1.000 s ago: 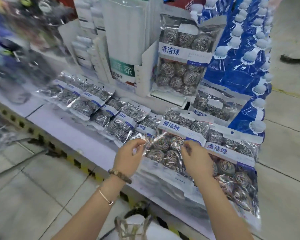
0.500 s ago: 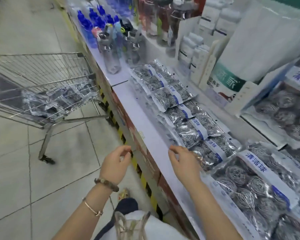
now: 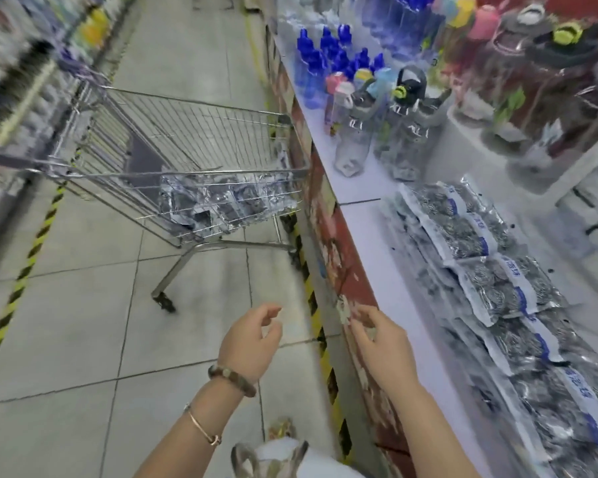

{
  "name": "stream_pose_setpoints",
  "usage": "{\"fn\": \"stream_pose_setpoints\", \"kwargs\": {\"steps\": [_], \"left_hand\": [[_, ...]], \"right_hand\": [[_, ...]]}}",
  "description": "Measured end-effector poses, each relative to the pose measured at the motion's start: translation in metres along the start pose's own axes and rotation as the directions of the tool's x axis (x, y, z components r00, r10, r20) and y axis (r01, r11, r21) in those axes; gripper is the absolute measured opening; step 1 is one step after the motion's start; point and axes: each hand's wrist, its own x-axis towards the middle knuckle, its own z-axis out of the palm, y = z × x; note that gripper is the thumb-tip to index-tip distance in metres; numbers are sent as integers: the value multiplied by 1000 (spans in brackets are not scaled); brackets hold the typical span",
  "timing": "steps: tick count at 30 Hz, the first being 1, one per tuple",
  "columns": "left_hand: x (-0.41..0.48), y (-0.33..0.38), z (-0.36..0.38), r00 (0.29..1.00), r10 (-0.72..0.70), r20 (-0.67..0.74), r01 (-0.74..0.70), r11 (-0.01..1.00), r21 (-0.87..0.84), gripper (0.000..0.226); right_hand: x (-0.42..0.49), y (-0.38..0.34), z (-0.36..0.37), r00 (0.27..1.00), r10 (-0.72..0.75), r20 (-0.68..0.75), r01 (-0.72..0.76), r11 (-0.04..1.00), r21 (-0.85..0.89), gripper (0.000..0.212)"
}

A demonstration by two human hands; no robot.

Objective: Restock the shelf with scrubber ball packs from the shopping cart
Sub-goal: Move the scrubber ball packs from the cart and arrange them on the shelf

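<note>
A metal shopping cart (image 3: 194, 132) stands in the aisle ahead and to the left, with several shiny scrubber ball packs (image 3: 221, 198) lying in its basket. More scrubber ball packs (image 3: 477, 257) lie in an overlapping row on the white shelf (image 3: 387, 270) at my right. My left hand (image 3: 251, 341) hovers over the floor, fingers loosely curled, holding nothing. My right hand (image 3: 382, 336) hangs beside the shelf's red front edge, also relaxed and without a pack. Both hands are well short of the cart.
Clear and blue bottles (image 3: 359, 108) with coloured caps crowd the far shelf. Yellow-black hazard tape (image 3: 311, 294) runs along the shelf base and the opposite aisle side. Grey tiled floor (image 3: 118, 322) stretches between me and the cart.
My hands let go of the pack laid on the shelf and drew back. My view swung left from the shelf toward the cart, which now sits nearer the centre.
</note>
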Motion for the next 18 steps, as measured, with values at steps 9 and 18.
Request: {"fn": "stream_pose_setpoints", "kwargs": {"steps": [9, 18], "left_hand": [[72, -41, -54, 986, -146, -86, 140, 988, -72, 24], [200, -42, -78, 967, -186, -172, 171, 980, -97, 24]], "right_hand": [[90, -46, 45, 992, 9, 128, -11, 1000, 10, 34], [228, -83, 69, 979, -24, 204, 12, 998, 58, 32]]}}
